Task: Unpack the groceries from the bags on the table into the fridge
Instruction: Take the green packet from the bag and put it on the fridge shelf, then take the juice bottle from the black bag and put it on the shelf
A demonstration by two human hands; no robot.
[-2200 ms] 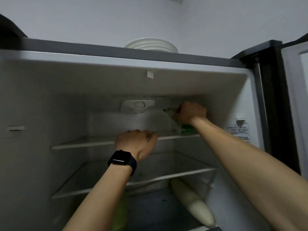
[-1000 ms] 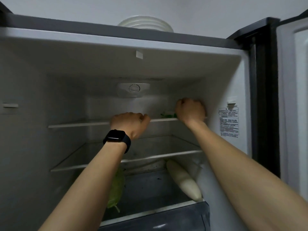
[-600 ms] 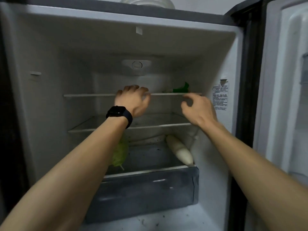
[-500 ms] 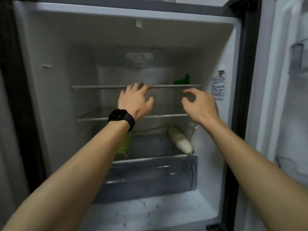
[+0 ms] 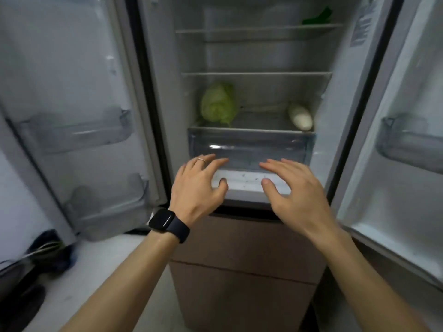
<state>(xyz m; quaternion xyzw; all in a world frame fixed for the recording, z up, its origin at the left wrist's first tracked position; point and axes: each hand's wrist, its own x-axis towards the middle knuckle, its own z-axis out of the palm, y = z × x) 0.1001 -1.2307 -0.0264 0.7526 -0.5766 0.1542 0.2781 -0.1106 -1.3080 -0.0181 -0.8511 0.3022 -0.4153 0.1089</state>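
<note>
Green cabbage (image 5: 218,104) sits inside the fridge (image 5: 256,75), both hands, left hand (image 5: 199,185) and right hand (image 5: 292,188), are open and empty, so probably fetch more groceries next.

Pale green cabbage (image 5: 218,104), white radish (image 5: 301,117), black watch (image 5: 167,222), brown lower drawers (image 5: 244,255).

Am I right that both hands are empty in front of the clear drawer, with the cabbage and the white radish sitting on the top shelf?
Not quite. In the head view the cabbage and white radish sit on the lowest level, just above the clear drawer, not the top shelf. The left hand and right hand are indeed empty in front of the drawer.
</note>
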